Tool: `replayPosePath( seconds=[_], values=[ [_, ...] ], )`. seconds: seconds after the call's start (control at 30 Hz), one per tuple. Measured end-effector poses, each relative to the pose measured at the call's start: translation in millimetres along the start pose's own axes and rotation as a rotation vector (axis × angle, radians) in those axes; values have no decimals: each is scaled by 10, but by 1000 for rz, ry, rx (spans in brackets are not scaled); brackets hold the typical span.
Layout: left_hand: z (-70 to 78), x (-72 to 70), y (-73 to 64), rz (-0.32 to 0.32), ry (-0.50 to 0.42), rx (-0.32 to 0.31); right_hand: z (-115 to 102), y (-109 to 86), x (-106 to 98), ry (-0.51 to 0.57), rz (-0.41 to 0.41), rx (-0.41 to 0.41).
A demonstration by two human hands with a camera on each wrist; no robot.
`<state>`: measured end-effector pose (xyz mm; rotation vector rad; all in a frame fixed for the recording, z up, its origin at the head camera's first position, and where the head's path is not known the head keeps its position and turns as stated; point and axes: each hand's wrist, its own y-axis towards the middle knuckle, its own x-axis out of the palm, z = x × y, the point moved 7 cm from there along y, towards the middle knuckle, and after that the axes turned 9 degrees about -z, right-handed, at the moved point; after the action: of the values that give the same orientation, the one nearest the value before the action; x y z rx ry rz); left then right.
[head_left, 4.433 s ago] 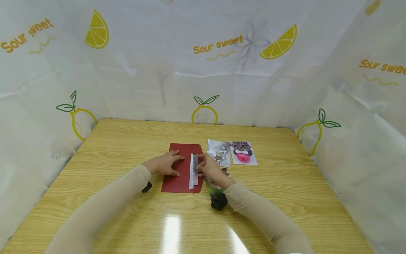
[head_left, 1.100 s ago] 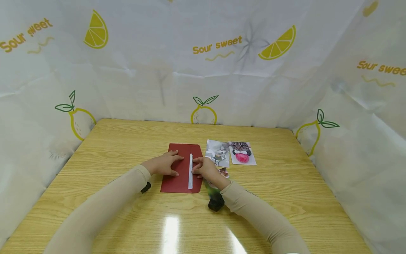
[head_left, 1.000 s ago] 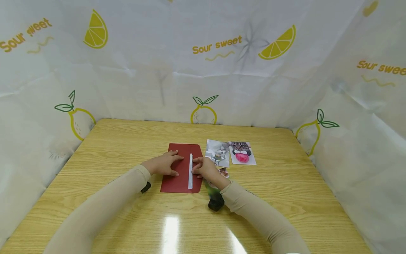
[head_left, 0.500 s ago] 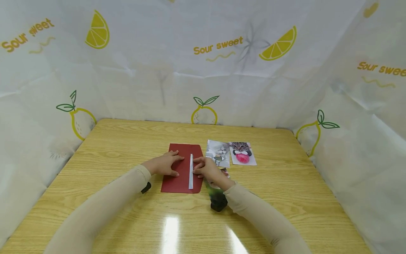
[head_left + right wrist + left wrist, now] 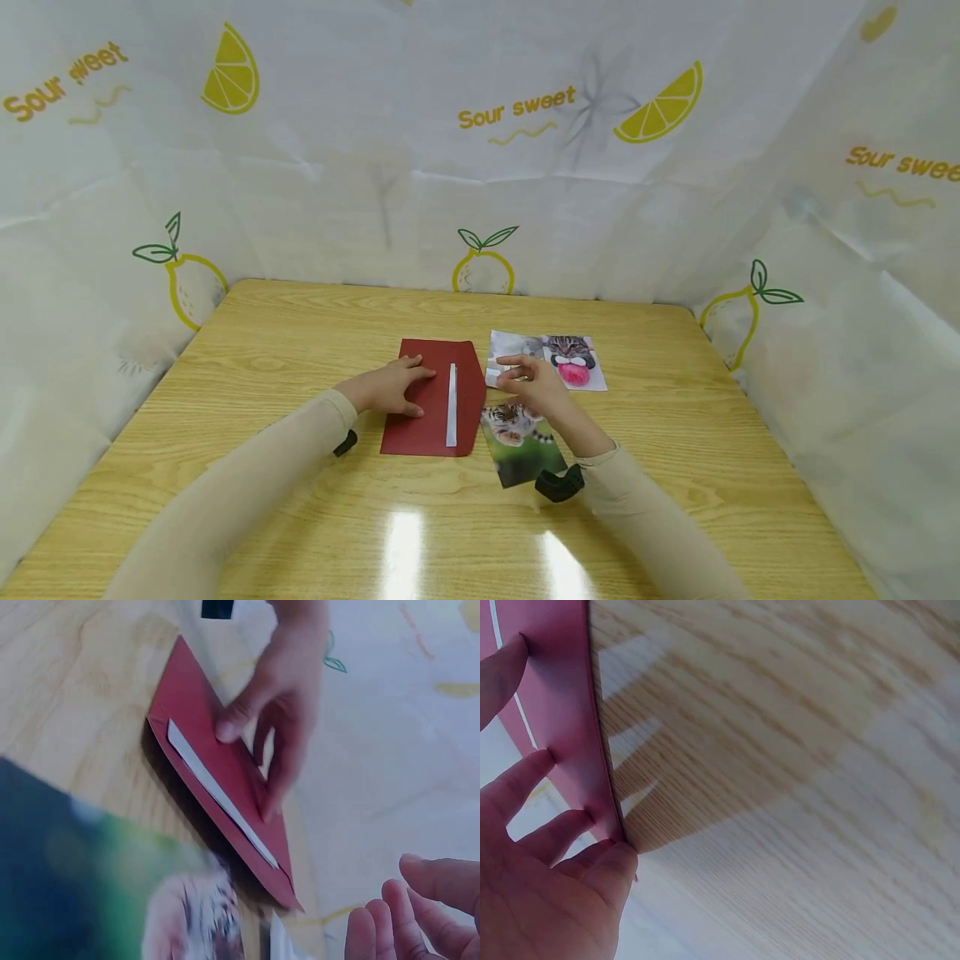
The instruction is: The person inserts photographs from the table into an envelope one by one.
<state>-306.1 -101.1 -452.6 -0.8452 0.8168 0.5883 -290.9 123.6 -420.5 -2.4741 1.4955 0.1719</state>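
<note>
A red envelope [image 5: 420,425] lies on the wooden table with its pointed flap [image 5: 470,392] on the right side. Along the flap's crease a narrow white strip of paper [image 5: 452,408] shows. My left hand [image 5: 392,388] rests on the envelope, its spread fingertips pressing the red face, as the left wrist view also shows. Clear of the envelope, my right hand [image 5: 536,385] hovers over a pale grey photo [image 5: 506,343] and partly hides it. Its fingers are loosely bent and hold nothing. Just below lies a tiger photo [image 5: 525,446], partly under the right wrist.
A cat photo [image 5: 576,372] with a pink ball lies beside the grey one. Dark bands sit at the left wrist [image 5: 345,442] and right wrist [image 5: 560,483]. A white lemon-print cloth [image 5: 360,167] surrounds the table [image 5: 322,325].
A grey strip beside the white one, seen earliest, no longer shows. My right hand has left the envelope, moving right and uncovering the flap and tiger photo. The left hand stays put.
</note>
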Motion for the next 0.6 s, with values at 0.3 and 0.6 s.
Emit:
replayPosePath(
  seconds=[0.3, 0.6],
  values=[
    [0, 6, 1, -2, -5, 2, 153, -236, -429, -18, 96, 32],
    [-5, 12, 2, -4, -14, -3, 359, -269, -515, -76, 66, 81]
  ],
)
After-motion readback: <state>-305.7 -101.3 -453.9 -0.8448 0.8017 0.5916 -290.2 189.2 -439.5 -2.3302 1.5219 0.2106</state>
